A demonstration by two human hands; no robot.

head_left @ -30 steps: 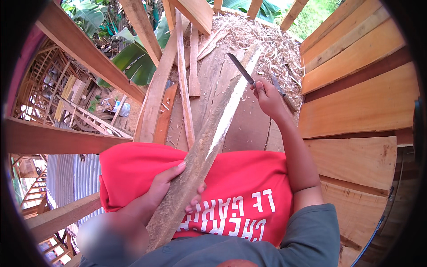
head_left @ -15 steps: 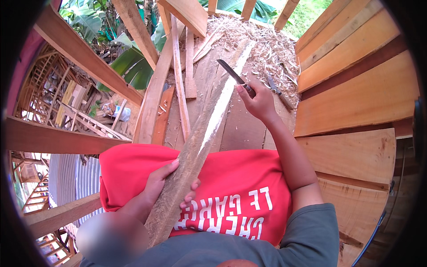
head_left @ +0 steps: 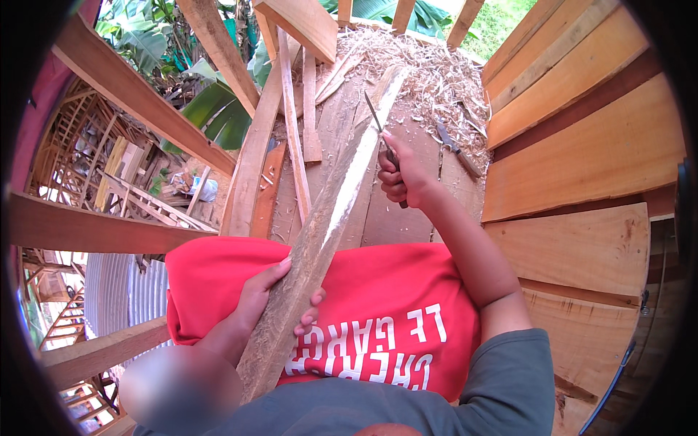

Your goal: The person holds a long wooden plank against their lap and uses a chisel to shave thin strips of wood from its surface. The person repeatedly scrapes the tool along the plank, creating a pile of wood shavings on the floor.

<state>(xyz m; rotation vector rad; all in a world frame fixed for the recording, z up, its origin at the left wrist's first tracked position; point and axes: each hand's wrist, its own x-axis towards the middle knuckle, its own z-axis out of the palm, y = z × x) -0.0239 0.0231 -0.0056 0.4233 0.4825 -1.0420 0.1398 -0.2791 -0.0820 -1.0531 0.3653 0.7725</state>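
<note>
A long rough wooden beam (head_left: pixel 305 251) slants from my body across my lap to the far side, with a pale, freshly cut strip along its right edge. Wrapped around its near part is my left hand (head_left: pixel 270 291), thumb on top and fingertips showing on the right side. My right hand (head_left: pixel 402 168) grips the dark handle of a knife (head_left: pixel 375 112) beside the beam's far half. The blade points away and slightly left, over the pale strip; whether it touches the wood I cannot tell. Red cloth (head_left: pixel 218 283) with white lettering covers my lap beneath the beam.
A second knife (head_left: pixel 459 151) lies on the plank floor at right, near a heap of wood shavings (head_left: pixel 436 73). Loose wooden strips (head_left: pixel 294 145) lie left of the beam. A plank wall (head_left: pixel 582 160) stands at right; open wooden framing (head_left: pixel 131 102) is at left.
My right hand has shifted slightly left and nearer to me. The knife has turned from pointing far left to more straight ahead, and its handle now shows below the fist.
</note>
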